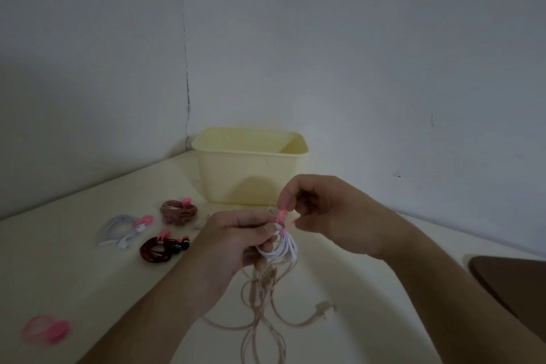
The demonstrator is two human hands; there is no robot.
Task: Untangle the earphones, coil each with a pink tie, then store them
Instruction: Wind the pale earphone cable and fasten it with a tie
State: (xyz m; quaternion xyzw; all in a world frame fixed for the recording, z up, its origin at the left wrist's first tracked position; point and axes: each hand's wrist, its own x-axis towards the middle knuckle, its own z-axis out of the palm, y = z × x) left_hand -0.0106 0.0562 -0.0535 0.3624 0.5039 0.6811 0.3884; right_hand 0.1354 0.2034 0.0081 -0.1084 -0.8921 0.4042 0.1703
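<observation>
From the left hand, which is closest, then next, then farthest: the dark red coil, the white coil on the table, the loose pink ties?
1. Dark red coil, just left of the left hand.
2. White coil, farther left.
3. Pink ties, far left near the table edge.

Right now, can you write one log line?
left hand holds white coil | right hand pinches pink tie | bin behind

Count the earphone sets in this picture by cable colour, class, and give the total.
White earphones: 2, a tied coil on the table and a coil held in the hands
Dark red earphones: 1
Brown earphones: 1
Beige earphones: 1, loose
Total: 5
</observation>
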